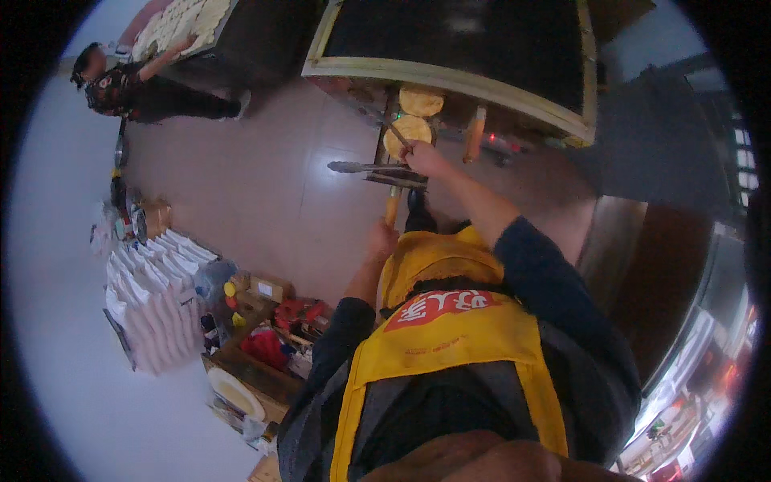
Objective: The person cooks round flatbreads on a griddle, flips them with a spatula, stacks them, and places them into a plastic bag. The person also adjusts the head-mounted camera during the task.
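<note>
Before me a narrow metal drawer (380, 146) is pulled out from under a large dark-topped griddle oven (421, 67), and two round flatbreads (408, 134) lie in it. My left hand (383, 238) is closed around the drawer's wooden handle (393, 208). Over the near flatbread, my right hand (420, 158) grips metal tongs (355, 167); a thin dark rod (397, 134) also runs from its fingers across the bread. A second wooden handle (475, 135) sticks out from the oven's front to the right.
A co-worker (114, 90) stands at the upper left, a hand on a table (224, 21) covered with pale dough pieces. White sacks (156, 301) are stacked at the lower left, beside a wooden cabinet (232, 361) with cloths and boxes. A dark brown surface (659, 271) stands at the right.
</note>
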Motion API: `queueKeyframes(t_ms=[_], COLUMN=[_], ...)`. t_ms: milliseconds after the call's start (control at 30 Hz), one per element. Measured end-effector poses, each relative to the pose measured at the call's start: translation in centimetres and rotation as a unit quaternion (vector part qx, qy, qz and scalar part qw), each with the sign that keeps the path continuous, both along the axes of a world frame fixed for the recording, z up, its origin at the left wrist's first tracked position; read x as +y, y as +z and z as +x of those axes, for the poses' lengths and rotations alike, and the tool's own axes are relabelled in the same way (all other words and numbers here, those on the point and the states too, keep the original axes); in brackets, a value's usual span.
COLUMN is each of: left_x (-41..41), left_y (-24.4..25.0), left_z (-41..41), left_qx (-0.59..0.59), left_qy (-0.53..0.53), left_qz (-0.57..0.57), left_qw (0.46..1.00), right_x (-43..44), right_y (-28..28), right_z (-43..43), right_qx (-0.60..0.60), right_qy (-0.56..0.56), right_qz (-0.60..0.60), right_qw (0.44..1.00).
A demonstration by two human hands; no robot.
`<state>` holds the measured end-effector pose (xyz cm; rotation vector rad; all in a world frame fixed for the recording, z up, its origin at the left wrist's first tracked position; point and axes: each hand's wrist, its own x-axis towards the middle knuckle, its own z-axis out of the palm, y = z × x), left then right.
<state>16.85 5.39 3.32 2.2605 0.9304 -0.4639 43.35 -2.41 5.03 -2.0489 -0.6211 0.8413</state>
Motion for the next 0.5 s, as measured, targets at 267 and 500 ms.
queueKeyframes(t_ms=[267, 500], left_x=[-1.0, -0.7], left_y=[1.3, 1.6], left_z=[-0.8, -0.5], left_qx=[0.006, 0.046], left_qy=[0.073, 0.071], left_qz=[-0.090, -0.046], left_qw=[0.993, 0.995], right_x=[4.6, 5.1], right_y=[-1.8, -1.8], right_z=[0.3, 0.4], right_qx=[-0.096, -0.095], right_qy=[-0.034, 0.009], right_qz=[-0.114, -0.099], right_qw=[0.988, 0.991])
